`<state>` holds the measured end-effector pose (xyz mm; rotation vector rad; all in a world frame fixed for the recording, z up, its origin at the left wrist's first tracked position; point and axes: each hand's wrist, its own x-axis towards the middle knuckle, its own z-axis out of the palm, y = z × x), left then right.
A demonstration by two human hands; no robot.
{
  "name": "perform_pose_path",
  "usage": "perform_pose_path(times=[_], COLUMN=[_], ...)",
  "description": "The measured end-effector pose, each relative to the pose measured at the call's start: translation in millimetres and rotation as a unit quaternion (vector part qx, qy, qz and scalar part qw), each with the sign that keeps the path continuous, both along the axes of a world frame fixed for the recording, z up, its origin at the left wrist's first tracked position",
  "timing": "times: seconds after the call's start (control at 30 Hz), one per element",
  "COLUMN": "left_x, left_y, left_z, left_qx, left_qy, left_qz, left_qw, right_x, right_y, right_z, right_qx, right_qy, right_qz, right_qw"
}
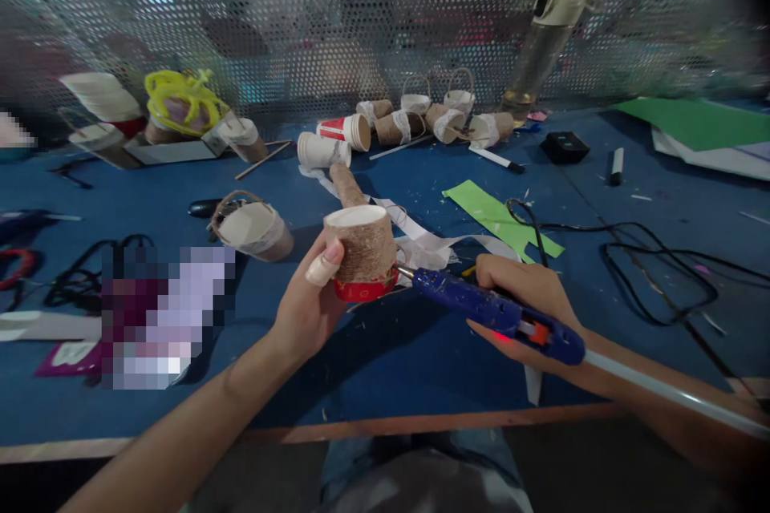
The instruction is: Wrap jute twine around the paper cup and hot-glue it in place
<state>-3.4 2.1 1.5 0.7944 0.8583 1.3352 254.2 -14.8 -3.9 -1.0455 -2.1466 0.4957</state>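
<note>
My left hand (313, 296) is closed around a paper cup (362, 252), its thumb bandaged. Brown twine covers the cup's upper part, and a red band shows below it. The cup stands upright, mouth up. My right hand (529, 288) grips a blue glue gun (481, 304), with a long glue stick (674, 393) jutting from its back end. The gun's nozzle is at the cup's right side, near where twine and red band meet; I cannot tell whether it touches. A roll of twine (347, 186) lies behind the cup, beside a white ribbon (421, 234).
A twine-handled cup (256, 231) stands to the left. Several decorated cups (400, 127) line the back near a mesh screen (337, 24) and a glass bottle (535, 56). Green paper (499, 216), a black cable (638, 288) and a marker (496, 159) lie on the blue table (409, 373).
</note>
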Motion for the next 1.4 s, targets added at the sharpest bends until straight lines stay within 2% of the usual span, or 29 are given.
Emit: perform_pose_path(times=[0.2, 0.4, 0.6, 0.73, 0.83, 0.93, 1.2, 1.3, 1.4], left_x=[-2, 4, 4, 1, -1, -2, 4, 4, 4], left_y=[1, 1, 1, 1, 1, 1, 0, 1, 1], left_z=[-6.4, 3.5, 3.0, -2.2, -7.8, -10.2, 2.0, 6.9, 8.8], left_qx=[0.0, -0.008, -0.002, -0.016, 0.008, 0.003, -0.029, -0.054, -0.074], left_qy=[0.003, 0.005, 0.001, 0.0, -0.001, -0.015, -0.015, -0.015, -0.02], left_qz=[0.001, 0.036, 0.042, 0.025, -0.009, -0.006, 0.046, 0.051, 0.053], left_qw=[1.0, 0.999, 0.999, 1.0, 1.0, 1.0, 0.998, 0.997, 0.996], right_x=[1, -1, -2, -1, -1, -1, -4, -4, -3], right_y=[-2, -2, -1, -2, -2, -2, 1, 3, 5], right_z=[-2.4, 0.5, 0.2, -0.8, -1.7, -1.3, 2.5, 1.0, -0.2], right_qx=[-0.002, -0.008, -0.01, -0.014, 0.006, 0.01, -0.023, -0.025, -0.062], right_qy=[0.013, 0.001, -0.004, -0.005, 0.013, 0.019, 0.003, 0.035, 0.088], right_qz=[0.033, 0.004, -0.008, 0.0, 0.023, 0.032, -0.019, -0.011, -0.013], right_qw=[0.999, 1.0, 1.0, 1.0, 1.0, 0.999, 1.0, 0.999, 0.994])
